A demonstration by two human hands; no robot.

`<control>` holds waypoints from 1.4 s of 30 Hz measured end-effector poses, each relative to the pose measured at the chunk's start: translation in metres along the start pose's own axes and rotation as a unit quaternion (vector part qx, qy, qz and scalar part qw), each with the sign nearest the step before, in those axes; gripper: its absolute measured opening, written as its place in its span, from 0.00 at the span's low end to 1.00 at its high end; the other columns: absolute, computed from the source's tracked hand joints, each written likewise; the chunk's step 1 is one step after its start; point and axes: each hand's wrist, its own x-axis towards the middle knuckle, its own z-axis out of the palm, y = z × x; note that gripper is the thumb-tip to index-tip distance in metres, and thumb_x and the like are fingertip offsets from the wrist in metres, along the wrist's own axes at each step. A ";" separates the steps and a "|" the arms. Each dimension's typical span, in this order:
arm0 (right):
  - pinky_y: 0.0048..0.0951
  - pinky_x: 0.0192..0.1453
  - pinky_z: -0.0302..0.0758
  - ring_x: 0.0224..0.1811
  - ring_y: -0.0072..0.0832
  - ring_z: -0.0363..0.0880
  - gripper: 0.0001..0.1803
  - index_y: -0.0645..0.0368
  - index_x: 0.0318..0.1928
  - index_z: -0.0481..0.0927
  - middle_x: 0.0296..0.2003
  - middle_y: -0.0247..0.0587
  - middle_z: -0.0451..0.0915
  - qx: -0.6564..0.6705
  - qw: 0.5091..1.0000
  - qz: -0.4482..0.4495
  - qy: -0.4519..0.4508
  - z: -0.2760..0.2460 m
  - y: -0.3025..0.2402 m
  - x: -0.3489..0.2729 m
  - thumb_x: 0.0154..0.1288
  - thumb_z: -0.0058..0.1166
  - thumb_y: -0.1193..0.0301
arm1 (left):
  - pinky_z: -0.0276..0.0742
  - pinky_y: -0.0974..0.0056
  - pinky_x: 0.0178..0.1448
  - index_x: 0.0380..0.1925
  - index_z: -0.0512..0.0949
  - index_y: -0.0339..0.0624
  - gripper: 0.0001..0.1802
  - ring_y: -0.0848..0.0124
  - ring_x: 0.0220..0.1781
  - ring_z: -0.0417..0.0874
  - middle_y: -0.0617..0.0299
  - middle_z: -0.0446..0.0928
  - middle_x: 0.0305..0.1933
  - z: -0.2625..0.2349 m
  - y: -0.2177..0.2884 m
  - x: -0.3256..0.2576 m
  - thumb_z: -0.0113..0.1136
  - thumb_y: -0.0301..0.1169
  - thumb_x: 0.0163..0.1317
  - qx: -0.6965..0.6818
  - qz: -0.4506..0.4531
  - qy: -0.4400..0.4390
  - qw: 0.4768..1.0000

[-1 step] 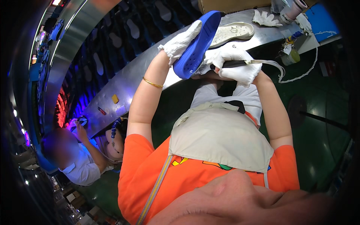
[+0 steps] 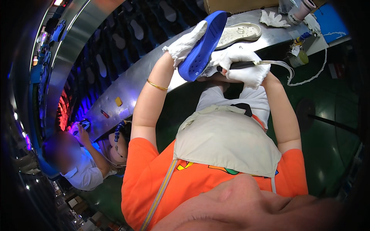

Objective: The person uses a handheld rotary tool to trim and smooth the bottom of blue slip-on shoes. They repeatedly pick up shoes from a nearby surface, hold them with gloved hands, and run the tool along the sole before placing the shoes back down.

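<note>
A blue shoe sole (image 2: 204, 46) stands tilted on edge, a row of small holes near its lower end. My left hand (image 2: 189, 41), in a white knit glove, is closed on its left side; the fingertips are hidden behind it. My right hand (image 2: 244, 69), also gloved, grips a black-handled tool (image 2: 239, 66) with a pale cord (image 2: 287, 71) trailing off to the right. The tool's front end is beside the sole's lower right edge and cannot be made out clearly. Behind my right hand an off-white shoe sole (image 2: 241, 34) lies on the metal bench (image 2: 150, 73).
Loose white gloves (image 2: 273, 19) lie at the back right, near a pink-and-white cylinder (image 2: 301, 10) and a jar (image 2: 298, 59). A cardboard box (image 2: 239, 5) stands behind. Dark racks with soles (image 2: 169, 10) line the left. Another person (image 2: 83, 169) sits farther left along the bench.
My right hand and the cord have shifted very slightly to the right. Both hands keep their hold.
</note>
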 end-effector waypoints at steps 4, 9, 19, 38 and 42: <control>0.26 0.48 0.72 0.40 0.30 0.76 0.07 0.55 0.32 0.78 0.35 0.34 0.79 0.024 0.998 0.007 0.055 -0.006 -0.009 0.013 0.49 0.57 0.70 | 0.83 0.65 0.36 0.55 0.71 0.39 0.40 0.66 0.37 0.83 0.49 0.78 0.44 -0.001 0.004 -0.002 0.49 0.64 0.57 -0.069 0.029 -0.054 0.996; 0.26 0.51 0.73 0.38 0.28 0.77 0.11 0.52 0.34 0.77 0.32 0.31 0.79 -0.042 0.999 0.008 0.029 -0.008 0.000 0.003 0.49 0.61 0.65 | 0.83 0.65 0.34 0.54 0.72 0.39 0.40 0.66 0.35 0.83 0.49 0.78 0.43 -0.014 0.004 -0.006 0.46 0.65 0.57 -0.043 0.012 0.011 0.999; 0.23 0.46 0.75 0.37 0.20 0.77 0.12 0.64 0.41 0.75 0.35 0.35 0.78 0.249 0.943 0.089 0.202 0.012 -0.021 -0.002 0.54 0.58 0.82 | 0.75 0.52 0.57 0.55 0.68 0.34 0.40 0.55 0.53 0.77 0.45 0.74 0.51 -0.051 -0.045 -0.012 0.40 0.62 0.62 -0.438 0.028 -0.208 0.874; 0.22 0.43 0.76 0.35 0.19 0.79 0.12 0.64 0.41 0.74 0.33 0.38 0.78 0.289 0.923 0.022 0.255 0.027 -0.032 -0.009 0.54 0.55 0.81 | 0.77 0.57 0.54 0.58 0.65 0.45 0.40 0.63 0.50 0.78 0.55 0.75 0.50 0.064 -0.066 -0.026 0.43 0.65 0.58 -0.469 0.121 0.003 0.875; 0.25 0.40 0.76 0.31 0.26 0.78 0.13 0.59 0.38 0.76 0.32 0.40 0.77 0.100 0.957 -0.068 0.265 0.033 -0.025 -0.005 0.49 0.57 0.81 | 0.79 0.58 0.51 0.56 0.67 0.44 0.42 0.63 0.45 0.79 0.55 0.76 0.48 0.060 -0.061 -0.019 0.39 0.68 0.58 -0.512 0.140 -0.093 0.843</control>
